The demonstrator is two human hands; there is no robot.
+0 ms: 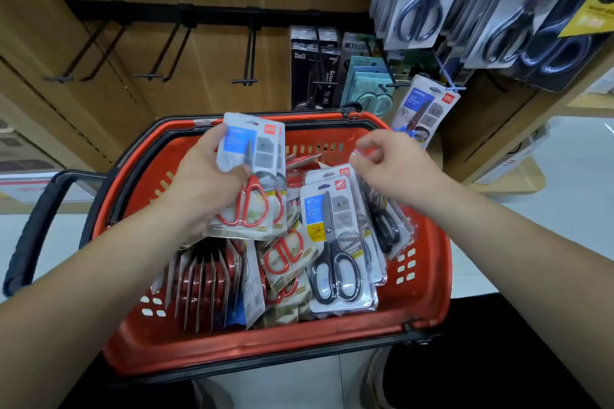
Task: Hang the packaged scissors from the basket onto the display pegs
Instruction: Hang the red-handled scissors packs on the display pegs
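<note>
A red shopping basket stands below me, filled with several blister packs of scissors. My left hand grips a small stack of red-handled scissors packs, lifted above the basket's left half. My right hand is over the basket's right side, with its fingers pinched on the clear top edge of a black-handled scissors pack that leans against the basket wall. Another black-handled pack lies face up in the middle. Three empty black display pegs jut from the wooden back panel above the basket.
Pegs to the right carry black boxed scissors, teal packs and one blue-card pack. Large hanging scissors packs crowd the upper right. The basket's black handle sticks out left. A wooden shelf edge stands to the right.
</note>
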